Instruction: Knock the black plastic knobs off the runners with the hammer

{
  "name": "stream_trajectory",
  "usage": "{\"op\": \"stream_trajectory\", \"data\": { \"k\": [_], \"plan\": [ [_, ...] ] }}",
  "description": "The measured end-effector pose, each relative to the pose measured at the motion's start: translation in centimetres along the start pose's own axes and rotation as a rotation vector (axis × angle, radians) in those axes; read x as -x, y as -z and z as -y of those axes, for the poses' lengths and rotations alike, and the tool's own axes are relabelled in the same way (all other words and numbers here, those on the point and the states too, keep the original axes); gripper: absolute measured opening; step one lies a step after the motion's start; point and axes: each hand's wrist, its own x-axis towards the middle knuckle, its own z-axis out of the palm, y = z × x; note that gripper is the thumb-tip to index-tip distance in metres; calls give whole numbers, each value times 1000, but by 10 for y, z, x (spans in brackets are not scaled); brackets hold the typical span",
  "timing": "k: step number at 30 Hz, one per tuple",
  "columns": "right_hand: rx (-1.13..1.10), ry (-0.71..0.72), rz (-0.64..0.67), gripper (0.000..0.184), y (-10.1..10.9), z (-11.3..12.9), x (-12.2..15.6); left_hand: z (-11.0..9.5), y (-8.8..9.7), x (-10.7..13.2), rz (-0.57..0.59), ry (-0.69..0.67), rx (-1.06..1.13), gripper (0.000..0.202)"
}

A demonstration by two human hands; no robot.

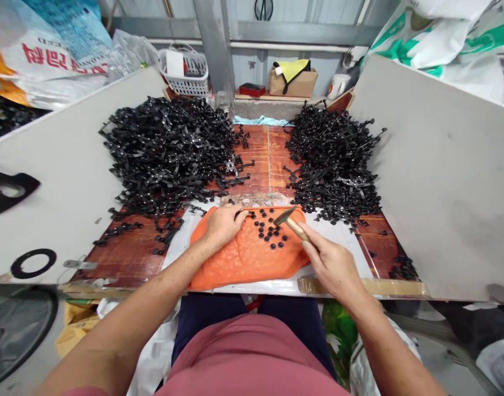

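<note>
My right hand (332, 264) is wrapped round the wooden handle of a small hammer (295, 224). Its dark metal head is over the upper right of an orange cloth (235, 261). At the cloth's far edge, my left hand (225, 224) has thumb and fingers pinched together on a small black part (250, 213), mostly covered by the fingers. Several small round black pieces (267, 238) lie scattered on the cloth, just below and left of the hammer head. Under the cloth is a white sheet (180, 236).
A large heap of black plastic parts (169, 148) rises at the left, with a smaller heap (336, 159) at the right. Pale boards (437, 148) wall both sides of the red-brown table (258, 151). Behind stand a white basket (186, 82), a cardboard box (303, 84) and a mug (338, 87).
</note>
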Motion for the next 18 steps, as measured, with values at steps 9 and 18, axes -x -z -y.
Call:
{"op": "stream_trajectory", "data": {
  "k": [9,18],
  "plan": [
    [222,168,-52,50,-13,35,-56,4,-10,1,-44,-3,87,30],
    [312,137,-9,53,-21,39,-65,0,-7,1,-20,21,35,36]
  ]
}}
